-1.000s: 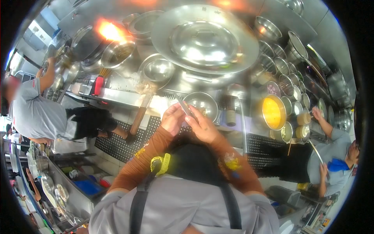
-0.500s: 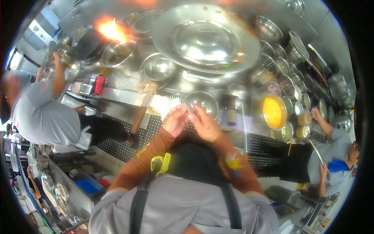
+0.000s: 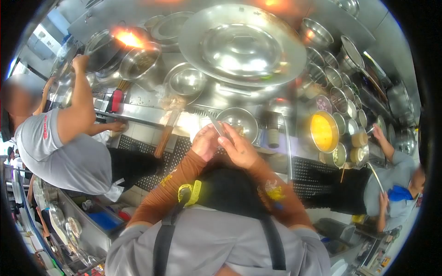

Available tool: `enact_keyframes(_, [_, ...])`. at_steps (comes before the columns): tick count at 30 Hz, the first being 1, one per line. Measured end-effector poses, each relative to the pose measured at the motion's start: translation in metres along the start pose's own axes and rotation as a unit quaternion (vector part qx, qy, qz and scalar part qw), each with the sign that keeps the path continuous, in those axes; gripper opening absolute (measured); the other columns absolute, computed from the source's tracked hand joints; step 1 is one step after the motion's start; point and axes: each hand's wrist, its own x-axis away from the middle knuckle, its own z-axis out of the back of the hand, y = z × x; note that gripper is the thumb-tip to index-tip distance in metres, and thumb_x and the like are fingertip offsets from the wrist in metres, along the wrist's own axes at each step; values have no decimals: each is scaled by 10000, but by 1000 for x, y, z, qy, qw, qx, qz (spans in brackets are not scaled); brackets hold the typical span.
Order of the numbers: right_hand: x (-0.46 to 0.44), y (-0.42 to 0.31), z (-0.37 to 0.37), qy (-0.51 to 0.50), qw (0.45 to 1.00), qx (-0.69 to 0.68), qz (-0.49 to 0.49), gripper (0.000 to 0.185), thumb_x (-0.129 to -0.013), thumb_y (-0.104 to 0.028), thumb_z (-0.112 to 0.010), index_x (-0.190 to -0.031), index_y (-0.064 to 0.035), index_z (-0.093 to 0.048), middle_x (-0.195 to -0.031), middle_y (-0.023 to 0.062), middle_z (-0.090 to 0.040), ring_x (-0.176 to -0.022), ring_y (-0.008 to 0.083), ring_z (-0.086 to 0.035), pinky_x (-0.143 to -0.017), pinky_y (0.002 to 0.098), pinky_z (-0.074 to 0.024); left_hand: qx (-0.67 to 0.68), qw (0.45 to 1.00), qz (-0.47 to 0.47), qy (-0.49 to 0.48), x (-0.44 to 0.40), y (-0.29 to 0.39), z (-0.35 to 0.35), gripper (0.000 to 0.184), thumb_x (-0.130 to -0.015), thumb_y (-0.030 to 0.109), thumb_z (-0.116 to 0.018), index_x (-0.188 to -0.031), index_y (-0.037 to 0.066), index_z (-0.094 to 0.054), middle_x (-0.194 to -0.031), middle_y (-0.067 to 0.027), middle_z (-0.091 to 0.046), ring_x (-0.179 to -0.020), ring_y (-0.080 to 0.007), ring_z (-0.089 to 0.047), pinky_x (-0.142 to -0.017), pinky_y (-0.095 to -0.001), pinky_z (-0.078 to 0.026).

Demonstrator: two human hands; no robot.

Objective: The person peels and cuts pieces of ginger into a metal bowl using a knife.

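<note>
My right hand (image 3: pixel 240 150) is closed around a small knife (image 3: pixel 214 122), whose narrow blade points up and to the left. Close beside it, my left hand (image 3: pixel 205 143) has its fingers curled together under the blade. Whatever lies between the left fingers is hidden. Just beyond both hands stands a steel bowl (image 3: pixel 246 120) with some pale pieces in its bottom. A bright white patch, perhaps a cloth or tray, shows to the left of the bowl.
A large wok with a lid (image 3: pixel 241 48) stands at the back. Flames (image 3: pixel 129 38) rise by a pot (image 3: pixel 139 62) at the left. Right of me are a pot of yellow liquid (image 3: pixel 324 133) and several small containers. Co-workers stand on both sides.
The knife blade has swung up and left and shows more clearly. My hands stay near the same spot. The left co-worker has raised an arm and shifted right; the flame is lower.
</note>
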Motion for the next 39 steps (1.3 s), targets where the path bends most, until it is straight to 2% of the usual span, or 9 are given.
enact_keyframes(12, [-1,-3,2,-12,1000,8,-11,658,-981,-427,-500,-1459,-2,-345,-1227,315,-584,-1146,429,-587,-988,435,-450,-4,1000,2,13,2,3,-6,296,-958,134,-547,-1227,9,-551,-1121,-105,-630,-1043,-216,-612,-951,-370,-496])
enact_keyframes(13, [-1,-3,3,-13,1000,9,-14,657,-980,-425,-502,-1458,-2,-345,-1225,317,-584,-1145,429,-587,-989,436,-449,-1,1000,-2,9,2,4,-8,261,-954,120,-553,-1193,16,-571,-1090,-100,-640,-1009,-213,-619,-921,-367,-505])
enact_keyframes(16, [-2,7,-2,23,1000,2,21,606,-976,-426,-514,-1410,-19,-404,-1152,308,-620,-1088,430,-615,-939,440,-476,4,1000,5,-5,5,7,-14,201,-940,81,-568,-1130,32,-610,-1035,-89,-659,-946,-205,-634,-862,-359,-520])
enact_keyframes(18, [-4,11,-2,16,999,-25,-15,559,-974,-426,-520,-1364,-33,-440,-1097,293,-640,-1040,427,-633,-894,440,-491,4,999,36,-19,10,10,-18,215,-928,59,-574,-1139,38,-609,-1047,-85,-660,-955,-202,-633,-864,-356,-516])
enact_keyframes(22, [-6,16,6,28,995,-57,-75,496,-972,-429,-527,-1293,-53,-483,-1000,268,-665,-962,420,-656,-820,438,-509,2,1000,15,7,7,1,-8,248,-907,42,-595,-1156,45,-596,-1057,-75,-657,-972,-190,-627,-868,-336,-506])
enact_keyframes(24, [-6,16,7,23,996,-44,-68,541,-973,-431,-524,-1344,-45,-452,-1028,278,-660,-987,425,-649,-857,438,-499,-7,999,-18,45,4,4,-8,262,-898,39,-608,-1158,42,-587,-1058,-79,-654,-981,-186,-624,-869,-323,-500])
enact_keyframes(29, [-4,5,3,5,999,-20,-32,633,-976,-436,-510,-1438,-25,-379,-1098,304,-640,-1040,437,-630,-931,442,-472,-59,997,-38,43,0,10,-8,248,-888,16,-607,-1132,19,-563,-1048,-99,-647,-952,-190,-631,-845,-330,-518])
enact_keyframes(32, [-3,1,2,8,1000,22,0,641,-978,-440,-501,-1444,-18,-374,-1116,313,-630,-1051,439,-625,-939,445,-468,-67,996,-50,34,-1,7,-6,220,-908,19,-577,-1128,7,-577,-1054,-103,-649,-961,-200,-636,-867,-336,-521])
enact_keyframes(39, [-2,4,3,2,1000,2,-13,636,-977,-439,-506,-1438,-19,-379,-1135,312,-624,-1072,437,-616,-937,449,-471,-101,992,-63,38,-2,4,-6,193,-920,15,-567,-1112,4,-589,-1043,-104,-652,-955,-203,-638,-876,-343,-520])
